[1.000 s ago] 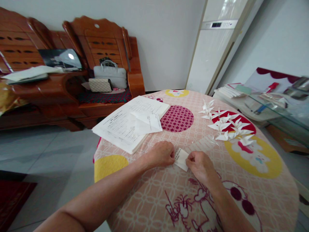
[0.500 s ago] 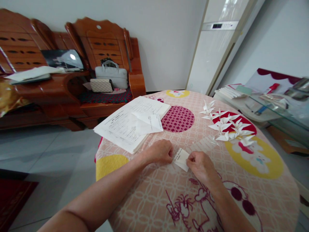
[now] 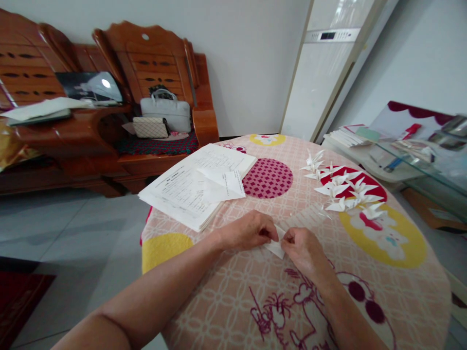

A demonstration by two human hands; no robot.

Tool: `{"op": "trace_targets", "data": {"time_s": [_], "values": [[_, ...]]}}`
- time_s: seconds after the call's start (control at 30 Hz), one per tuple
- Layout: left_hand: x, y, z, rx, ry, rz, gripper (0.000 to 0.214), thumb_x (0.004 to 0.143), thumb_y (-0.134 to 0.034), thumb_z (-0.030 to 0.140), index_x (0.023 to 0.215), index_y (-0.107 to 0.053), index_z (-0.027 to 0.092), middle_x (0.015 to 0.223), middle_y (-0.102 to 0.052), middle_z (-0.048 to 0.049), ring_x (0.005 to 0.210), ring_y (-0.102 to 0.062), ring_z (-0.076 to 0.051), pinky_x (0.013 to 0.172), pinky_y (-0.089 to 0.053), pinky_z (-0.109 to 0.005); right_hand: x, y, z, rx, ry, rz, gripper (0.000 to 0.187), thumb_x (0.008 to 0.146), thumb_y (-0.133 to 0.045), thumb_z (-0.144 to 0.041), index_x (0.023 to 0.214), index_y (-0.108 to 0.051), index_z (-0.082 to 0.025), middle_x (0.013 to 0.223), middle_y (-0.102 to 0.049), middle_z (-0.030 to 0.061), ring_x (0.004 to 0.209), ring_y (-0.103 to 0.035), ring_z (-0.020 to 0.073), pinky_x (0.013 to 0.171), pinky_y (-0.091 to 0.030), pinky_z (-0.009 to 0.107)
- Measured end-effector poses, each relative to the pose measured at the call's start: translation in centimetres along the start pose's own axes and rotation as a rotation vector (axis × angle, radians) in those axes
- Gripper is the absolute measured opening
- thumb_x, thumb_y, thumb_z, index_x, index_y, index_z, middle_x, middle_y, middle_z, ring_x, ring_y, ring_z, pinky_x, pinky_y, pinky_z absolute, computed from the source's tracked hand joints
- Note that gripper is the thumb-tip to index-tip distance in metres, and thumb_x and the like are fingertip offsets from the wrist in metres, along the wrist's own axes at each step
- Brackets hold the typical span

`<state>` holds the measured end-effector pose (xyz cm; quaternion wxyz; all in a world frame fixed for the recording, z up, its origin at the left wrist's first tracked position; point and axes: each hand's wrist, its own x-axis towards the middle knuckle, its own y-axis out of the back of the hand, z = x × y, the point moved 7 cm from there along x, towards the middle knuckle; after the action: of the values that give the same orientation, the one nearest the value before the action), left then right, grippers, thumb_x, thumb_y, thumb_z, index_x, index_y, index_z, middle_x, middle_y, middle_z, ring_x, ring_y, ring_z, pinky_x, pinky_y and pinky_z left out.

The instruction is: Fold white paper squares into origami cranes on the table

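Note:
A small folded piece of white paper lies on the patterned tablecloth, largely covered by my fingers. My left hand reaches across its left part, with thumb and fingertips closed on the paper. At its right edge, my right hand pinches the paper between thumb and forefinger. Both hands rest low over the cloth, their fingertips close together. Several white paper cranes stand in a group farther back on the right.
A stack of printed sheets with a loose folded sheet on top sits at the table's left. Clear plastic lies beyond my hands. To the right is a glass-topped side table; wooden chairs stand behind.
My left hand has moved right, from the paper's left edge onto the paper, hiding its printed face. The right hand keeps its pinch. The view has shifted slightly.

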<state>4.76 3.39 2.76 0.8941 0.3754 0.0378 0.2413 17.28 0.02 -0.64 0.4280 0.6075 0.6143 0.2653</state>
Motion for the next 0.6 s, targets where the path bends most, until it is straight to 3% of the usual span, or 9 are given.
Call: {"op": "trace_targets", "data": {"time_s": [0.13, 0.33, 0.5, 0.6], "values": [[0.2, -1.2, -0.3, 0.062, -0.002, -0.038, 0.023, 0.073, -0.06, 0.0, 0.084, -0.074, 0.015, 0.083, -0.069, -0.0019, 0.074, -0.062, -0.01, 0.069, -0.043, -0.016, 0.1, -0.1, 0.1, 0.012, 0.003, -0.004, 0.013, 0.073, -0.056, -0.017, 0.068, -0.067, -0.015, 0.062, -0.066, 0.0062, 0.059, -0.057, 0.0153, 0.055, -0.031, 0.025], [0.2, -1.2, -0.4, 0.214, 0.047, -0.062, 0.024, 0.075, -0.061, 0.003, 0.086, -0.075, 0.019, 0.082, -0.069, -0.0004, 0.076, -0.063, -0.011, 0.07, -0.044, -0.018, 0.1, -0.1, 0.2, 0.022, -0.009, -0.002, 0.013, 0.073, -0.056, -0.018, 0.066, -0.067, -0.015, 0.062, -0.066, 0.0065, 0.059, -0.058, 0.0159, 0.055, -0.032, 0.025], [-0.4, -2.3, 1.0, 0.547, 0.041, -0.152, 0.023, 0.082, -0.056, 0.007, 0.088, -0.072, 0.022, 0.078, -0.065, -0.0014, 0.075, -0.062, -0.015, 0.061, -0.042, -0.022, 0.5, -0.3, 0.8, 0.126, 0.021, 0.019, 0.012, 0.071, -0.058, -0.019, 0.061, -0.062, -0.017, 0.058, -0.064, 0.0048, 0.055, -0.056, 0.0147, 0.051, -0.033, 0.024], [-1.1, -3.5, 1.8, 0.74, 0.031, -0.143, 0.014, 0.088, -0.054, 0.017, 0.094, -0.067, 0.019, 0.081, -0.063, -0.0039, 0.074, -0.06, -0.019, 0.055, -0.041, -0.026, 0.6, -0.5, 1.3, 0.229, 0.031, 0.006, 0.013, 0.071, -0.059, -0.018, 0.058, -0.058, -0.018, 0.048, -0.058, 0.0006, 0.047, -0.053, 0.0122, 0.046, -0.032, 0.022]]}}
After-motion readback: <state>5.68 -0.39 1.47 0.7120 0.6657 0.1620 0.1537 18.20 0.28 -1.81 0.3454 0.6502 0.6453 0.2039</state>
